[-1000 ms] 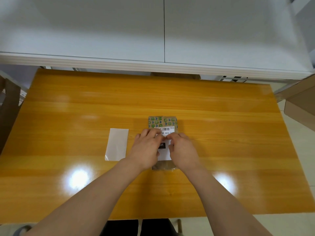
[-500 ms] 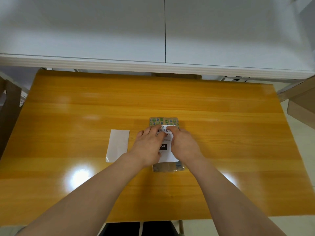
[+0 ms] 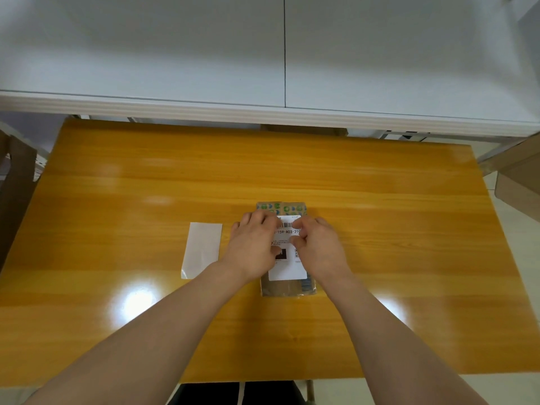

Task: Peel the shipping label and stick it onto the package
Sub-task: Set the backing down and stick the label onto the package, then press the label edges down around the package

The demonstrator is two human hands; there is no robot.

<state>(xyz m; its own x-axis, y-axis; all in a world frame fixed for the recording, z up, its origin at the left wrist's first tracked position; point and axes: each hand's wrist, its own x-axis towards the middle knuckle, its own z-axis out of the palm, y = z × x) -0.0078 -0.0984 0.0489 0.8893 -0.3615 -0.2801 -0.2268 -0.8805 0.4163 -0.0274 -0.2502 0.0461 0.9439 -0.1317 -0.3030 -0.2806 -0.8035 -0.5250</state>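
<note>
A flat brown package (image 3: 287, 287) with a green-patterned far end lies on the wooden table (image 3: 380, 229). The white shipping label (image 3: 287, 271), with a barcode and printed text, lies flat on top of it. My left hand (image 3: 254, 247) rests on the label's left side, fingertips near the barcode. On the right side my right hand (image 3: 320, 248) presses down with curled fingers. Both hands cover parts of the label and the package edges.
A blank white backing sheet (image 3: 202, 249) lies on the table to the left of the package. A white cabinet (image 3: 263, 68) runs along the far side. Cardboard pieces stand at the left edge (image 3: 17, 176) and right edge (image 3: 520, 185).
Both hands have slid toward the far end of the label, uncovering its near part. The package and the backing sheet stay in place.
</note>
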